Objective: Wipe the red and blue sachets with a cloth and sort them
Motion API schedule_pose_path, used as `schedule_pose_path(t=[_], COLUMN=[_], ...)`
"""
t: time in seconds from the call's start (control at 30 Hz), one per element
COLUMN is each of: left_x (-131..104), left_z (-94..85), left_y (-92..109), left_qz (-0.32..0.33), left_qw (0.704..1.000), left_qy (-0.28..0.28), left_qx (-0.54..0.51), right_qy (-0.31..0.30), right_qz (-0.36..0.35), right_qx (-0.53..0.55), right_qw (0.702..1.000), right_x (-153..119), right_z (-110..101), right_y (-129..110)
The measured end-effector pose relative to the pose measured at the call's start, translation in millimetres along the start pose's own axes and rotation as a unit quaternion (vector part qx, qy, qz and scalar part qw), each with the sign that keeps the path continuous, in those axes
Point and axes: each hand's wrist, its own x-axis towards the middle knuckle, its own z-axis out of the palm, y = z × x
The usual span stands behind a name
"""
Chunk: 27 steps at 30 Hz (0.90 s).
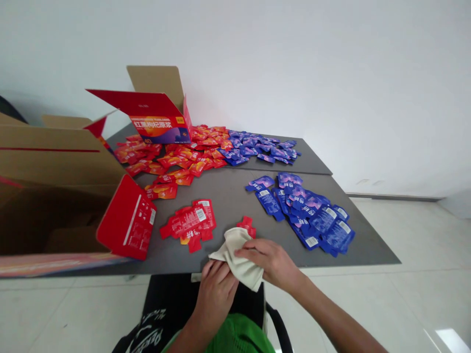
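A cream cloth (239, 252) hangs bunched over the table's front edge. My right hand (274, 262) grips it from the right, thumb and fingers closed on the fabric. At the cloth's lower left, my left hand (217, 287) has its fingers curled against the fabric, their tips partly hidden. Just beyond the cloth lies a red pouch (247, 223), part of it covered by the fabric. To the left is a small pile of red pouches (193, 221), several with barcodes facing up. A spread heap of blue pouches (305, 211) lies to the right.
Two open cardboard boxes stand at left, a near one (127, 220) and a red printed one (162, 125) further back. More red-orange pouches (184, 157) and blue pouches (261, 147) cover the back of the grey table (228, 191). A white wall (294, 63) rises behind.
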Motion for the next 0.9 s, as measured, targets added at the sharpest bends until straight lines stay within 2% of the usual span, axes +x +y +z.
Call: schedule_pose_path(t=[0.1, 0.23, 0.3, 0.37, 0.5, 0.57, 0.63, 0.7, 0.77, 0.83, 0.9], left_x=[2, 6, 6, 5, 4, 5, 7, 8, 9, 9, 8], left_z=[-1.4, -2.9, -2.5, -1.8, -1.8, -2.8, -4.0, -4.9, -5.3, -5.0, -4.3], left_y=[0, 1, 1, 1, 1, 1, 1, 2, 2, 2, 1], left_qz=[0.002, 0.016, 0.017, 0.016, -0.002, 0.000, 0.012, 0.022, 0.025, 0.026, 0.025], left_qw=[1.000, 0.999, 0.999, 0.999, 0.999, 0.999, 0.999, 0.999, 0.999, 0.999, 0.999], left_qy=[0.001, 0.014, 0.023, 0.026, 0.017, 0.015, 0.020, 0.025, 0.029, 0.029, 0.027], left_qx=[-0.018, -0.025, -0.026, -0.028, -0.030, -0.035, -0.039, -0.039, -0.034, -0.029, -0.027], right_qy=[0.020, 0.066, 0.091, 0.099, 0.022, 0.014, 0.041, 0.072, 0.096, 0.115, 0.116], right_qz=[0.032, 0.081, 0.080, 0.056, 0.009, 0.020, 0.048, 0.075, 0.086, 0.080, 0.067], right_qx=[0.020, -0.042, -0.043, -0.018, 0.023, 0.048, 0.053, 0.021, -0.010, -0.010, 0.014], right_qw=[0.999, 0.994, 0.992, 0.993, 0.999, 0.999, 0.997, 0.994, 0.992, 0.990, 0.991], right_x=[11, 41, 43, 32, 0, 0, 12, 31, 44, 43, 29], right_z=[3, -13, -17, -15, 2, 8, 9, 2, -7, -14, -15], right_y=[21, 56, 53, 36, 4, 9, 27, 47, 56, 47, 26])
